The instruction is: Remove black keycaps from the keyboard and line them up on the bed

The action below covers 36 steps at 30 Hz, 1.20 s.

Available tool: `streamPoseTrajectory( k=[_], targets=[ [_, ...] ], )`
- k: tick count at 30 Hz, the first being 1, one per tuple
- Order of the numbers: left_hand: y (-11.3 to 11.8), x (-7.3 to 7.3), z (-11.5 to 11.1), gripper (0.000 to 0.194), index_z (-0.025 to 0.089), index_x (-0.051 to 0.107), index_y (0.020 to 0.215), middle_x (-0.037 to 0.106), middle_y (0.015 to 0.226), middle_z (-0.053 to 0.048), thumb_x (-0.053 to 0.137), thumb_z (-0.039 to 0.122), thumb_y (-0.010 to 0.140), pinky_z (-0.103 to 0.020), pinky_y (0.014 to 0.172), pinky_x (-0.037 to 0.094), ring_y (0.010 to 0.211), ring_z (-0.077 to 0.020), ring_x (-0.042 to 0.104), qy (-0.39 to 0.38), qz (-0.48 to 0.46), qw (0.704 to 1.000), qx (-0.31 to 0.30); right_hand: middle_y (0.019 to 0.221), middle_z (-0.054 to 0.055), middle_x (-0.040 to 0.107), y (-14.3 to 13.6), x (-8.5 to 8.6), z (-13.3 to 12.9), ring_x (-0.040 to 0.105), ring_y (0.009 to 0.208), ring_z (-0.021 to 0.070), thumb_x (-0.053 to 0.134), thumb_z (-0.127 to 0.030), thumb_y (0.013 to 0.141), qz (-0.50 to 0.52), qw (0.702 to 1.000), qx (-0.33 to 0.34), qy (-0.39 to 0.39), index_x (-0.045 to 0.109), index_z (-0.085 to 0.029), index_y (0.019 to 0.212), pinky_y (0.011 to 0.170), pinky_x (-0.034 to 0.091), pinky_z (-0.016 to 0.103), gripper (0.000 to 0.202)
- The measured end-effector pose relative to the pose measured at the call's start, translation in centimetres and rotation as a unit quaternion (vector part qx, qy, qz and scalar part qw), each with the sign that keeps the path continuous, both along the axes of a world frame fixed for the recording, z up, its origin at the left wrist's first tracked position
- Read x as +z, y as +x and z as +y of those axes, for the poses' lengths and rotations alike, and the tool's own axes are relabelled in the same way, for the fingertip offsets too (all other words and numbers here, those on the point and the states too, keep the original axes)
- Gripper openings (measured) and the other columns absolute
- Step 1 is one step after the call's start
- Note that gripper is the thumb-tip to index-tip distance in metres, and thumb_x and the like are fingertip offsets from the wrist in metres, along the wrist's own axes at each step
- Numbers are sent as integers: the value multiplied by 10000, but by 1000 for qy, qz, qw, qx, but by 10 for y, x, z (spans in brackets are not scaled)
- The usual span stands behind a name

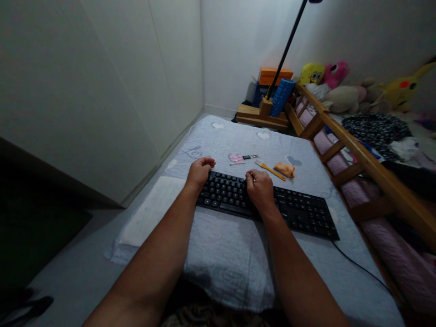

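Observation:
A black keyboard [235,193] lies at a slant on a cloth with heart prints [221,245]. My left hand [200,172] is at its left end, fingers curled over the far left corner. Above the keys right of its letter block, my right hand [260,188] is closed in a pinch; whatever is between the fingertips is too small to make out. Beyond the keyboard lie a tweezer-like metal tool with a black part [250,156], a thin white swab-like stick [237,163], a yellow-handled brush [272,171] and a crumpled orange cloth [284,170].
A pale flat sheet [150,211] lies left of the keyboard. The keyboard's cable [361,268] runs off to the right. A wooden bed rail [371,159] borders the right side, plush toys behind it. A lamp pole on a wooden base [262,113] stands at the back; a white cabinet [136,91] is left.

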<state>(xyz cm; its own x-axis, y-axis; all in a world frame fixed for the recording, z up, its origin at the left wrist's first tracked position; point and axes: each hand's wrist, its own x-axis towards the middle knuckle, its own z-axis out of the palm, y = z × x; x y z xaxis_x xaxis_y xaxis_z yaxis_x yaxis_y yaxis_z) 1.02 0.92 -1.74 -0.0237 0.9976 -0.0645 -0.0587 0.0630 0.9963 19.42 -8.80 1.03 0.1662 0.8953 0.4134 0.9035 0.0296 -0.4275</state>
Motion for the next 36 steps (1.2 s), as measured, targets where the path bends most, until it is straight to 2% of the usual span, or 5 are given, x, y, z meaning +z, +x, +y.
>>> streamPoseTrajectory(
  k=[36],
  targets=[
    [0,1,-1,279,177,659,759,710,818,-34,497,87,550,-370,947,476,857,-185,658,-2,-8,1000,1,806,89,689,0,0,-1,553,810,231,456,-206,910,-8,1000,-5,-4,681,-177,823,750,367,323,243]
  ],
)
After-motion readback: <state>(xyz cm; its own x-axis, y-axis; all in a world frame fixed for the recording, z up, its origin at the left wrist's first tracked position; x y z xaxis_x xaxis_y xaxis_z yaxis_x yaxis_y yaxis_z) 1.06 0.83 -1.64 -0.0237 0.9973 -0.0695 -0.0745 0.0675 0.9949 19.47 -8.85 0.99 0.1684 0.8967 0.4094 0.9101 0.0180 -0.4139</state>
